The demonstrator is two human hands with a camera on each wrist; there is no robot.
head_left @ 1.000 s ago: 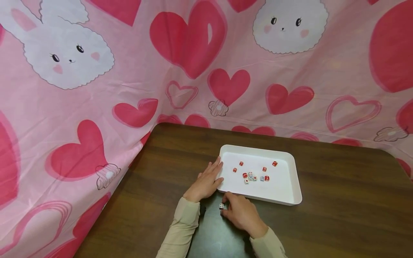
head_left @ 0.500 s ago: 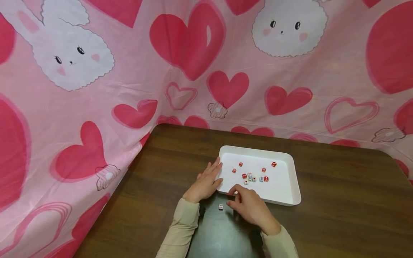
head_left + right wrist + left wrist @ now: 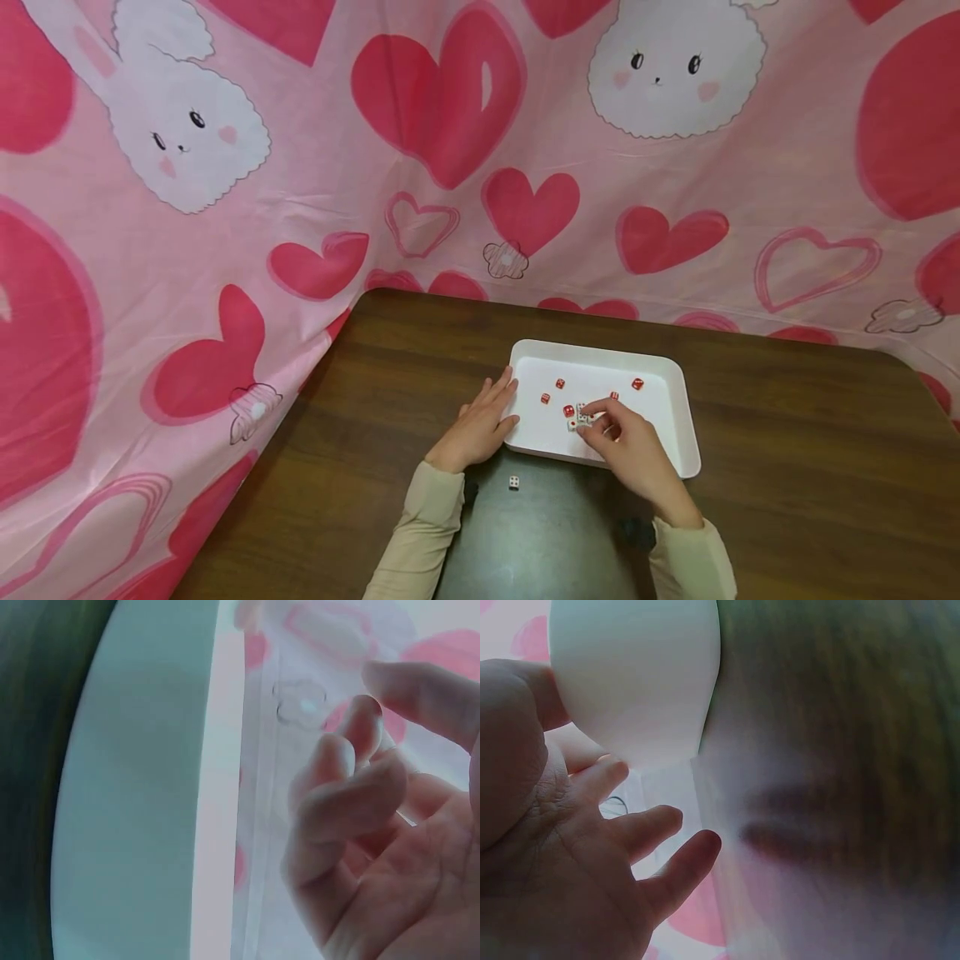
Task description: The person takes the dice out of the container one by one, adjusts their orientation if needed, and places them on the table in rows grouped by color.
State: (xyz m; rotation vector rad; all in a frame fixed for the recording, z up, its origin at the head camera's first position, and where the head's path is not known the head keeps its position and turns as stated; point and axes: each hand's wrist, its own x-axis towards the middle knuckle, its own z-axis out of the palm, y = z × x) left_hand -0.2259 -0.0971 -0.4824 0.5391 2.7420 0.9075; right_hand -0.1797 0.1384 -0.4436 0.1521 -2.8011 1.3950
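My left hand (image 3: 472,429) rests against the left end of a shallow white tray (image 3: 681,408), its fingers extended along the wall. In the left wrist view, the thumb and fingers touch the tray's outer side (image 3: 634,682). My right hand (image 3: 633,454) reaches over the tray's front wall. Its thumb and index finger stand apart beside the white dice (image 3: 572,425) in the middle; other fingers curl inward. Nothing shows between its fingertips in the right wrist view, though the dice there are hidden. One white die (image 3: 513,482) lies four-up on the table before the tray.
Several red dice lie scattered in the tray, including a red die (image 3: 637,384) at the back right and a red die (image 3: 560,383) at the back left. The brown wooden table (image 3: 795,467) backs onto a pink heart-patterned cloth (image 3: 315,150).
My right hand has left the white die on the table and moved right and up, over the tray to the cluster of dice. My left hand has stayed at the tray's end.
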